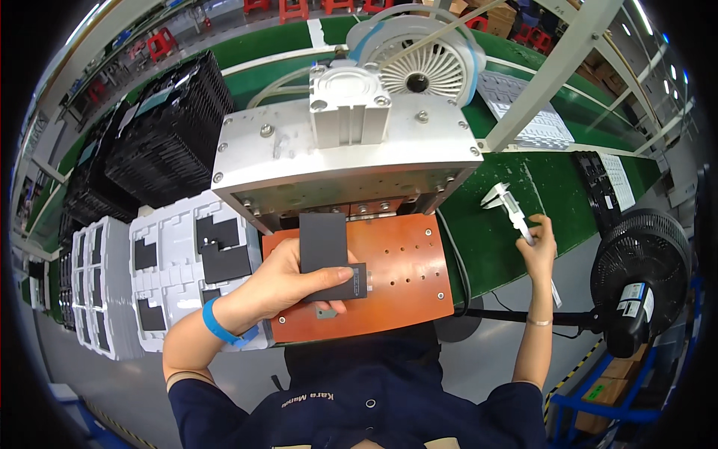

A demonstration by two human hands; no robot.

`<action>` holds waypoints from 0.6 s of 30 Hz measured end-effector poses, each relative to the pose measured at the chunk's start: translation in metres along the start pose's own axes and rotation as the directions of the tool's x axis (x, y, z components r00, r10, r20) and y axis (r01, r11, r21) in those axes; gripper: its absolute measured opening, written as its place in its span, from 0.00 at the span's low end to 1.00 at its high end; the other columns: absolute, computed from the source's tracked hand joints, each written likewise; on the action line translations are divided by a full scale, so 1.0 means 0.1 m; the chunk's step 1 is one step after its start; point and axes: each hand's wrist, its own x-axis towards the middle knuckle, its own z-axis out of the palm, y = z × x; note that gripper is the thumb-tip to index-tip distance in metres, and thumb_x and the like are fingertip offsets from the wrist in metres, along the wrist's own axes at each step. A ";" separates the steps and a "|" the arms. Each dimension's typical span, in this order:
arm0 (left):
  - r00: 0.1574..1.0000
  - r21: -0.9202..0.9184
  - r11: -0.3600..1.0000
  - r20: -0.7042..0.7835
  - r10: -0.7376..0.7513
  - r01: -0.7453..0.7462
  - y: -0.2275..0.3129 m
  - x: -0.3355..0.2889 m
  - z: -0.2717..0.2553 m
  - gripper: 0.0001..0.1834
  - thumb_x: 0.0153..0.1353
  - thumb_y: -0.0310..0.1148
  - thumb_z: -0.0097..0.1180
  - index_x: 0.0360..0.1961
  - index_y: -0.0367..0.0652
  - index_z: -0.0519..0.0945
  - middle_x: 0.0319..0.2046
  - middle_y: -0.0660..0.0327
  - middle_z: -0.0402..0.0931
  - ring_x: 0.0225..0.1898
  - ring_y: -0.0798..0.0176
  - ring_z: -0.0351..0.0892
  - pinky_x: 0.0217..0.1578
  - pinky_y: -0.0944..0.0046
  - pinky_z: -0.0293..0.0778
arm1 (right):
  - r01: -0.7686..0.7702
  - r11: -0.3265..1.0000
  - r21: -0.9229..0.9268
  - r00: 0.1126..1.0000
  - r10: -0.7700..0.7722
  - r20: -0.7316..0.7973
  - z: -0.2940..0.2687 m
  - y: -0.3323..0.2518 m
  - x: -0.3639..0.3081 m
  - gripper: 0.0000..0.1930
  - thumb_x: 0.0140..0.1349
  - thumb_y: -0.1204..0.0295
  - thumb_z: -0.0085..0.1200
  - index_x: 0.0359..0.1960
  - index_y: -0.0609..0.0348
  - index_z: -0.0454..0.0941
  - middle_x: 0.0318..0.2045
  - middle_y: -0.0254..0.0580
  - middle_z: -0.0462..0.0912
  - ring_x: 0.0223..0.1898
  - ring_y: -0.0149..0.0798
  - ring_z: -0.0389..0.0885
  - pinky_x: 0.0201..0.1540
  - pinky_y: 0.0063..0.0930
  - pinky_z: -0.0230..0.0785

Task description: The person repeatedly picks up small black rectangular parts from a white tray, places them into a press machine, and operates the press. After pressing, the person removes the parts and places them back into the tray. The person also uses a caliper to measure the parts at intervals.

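My left hand (286, 278) grips a black L-shaped plate (324, 243) over the orange board (407, 299); my right hand (540, 253) holds calipers (510, 206).

L-shaped piece (323, 241): dark grey. Base plate (411, 299): orange. Caliper (511, 211): silver-white. Wristband (216, 322): bright blue. Shirt (419, 415): navy, cuffs (188, 376) tan. Tabletop (479, 258): green. Tray stack (176, 135): black. Floor tape (574, 371): striped yellow and black.

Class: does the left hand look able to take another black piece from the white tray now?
Probably not: the left hand holds an L-shaped black piece, though the white tray lies nearby.
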 end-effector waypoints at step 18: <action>0.998 0.071 0.997 0.051 -0.046 0.043 0.06 -0.02 -0.04 0.15 0.63 0.34 0.61 0.46 0.35 0.79 0.34 0.56 0.83 0.27 0.65 0.86 0.26 0.72 0.79 | 0.619 0.719 0.317 0.764 -0.644 -0.033 -0.01 -1.87 -0.67 0.25 0.39 0.66 0.76 0.43 0.58 0.86 0.21 0.33 0.78 0.20 0.29 0.74 0.21 0.22 0.64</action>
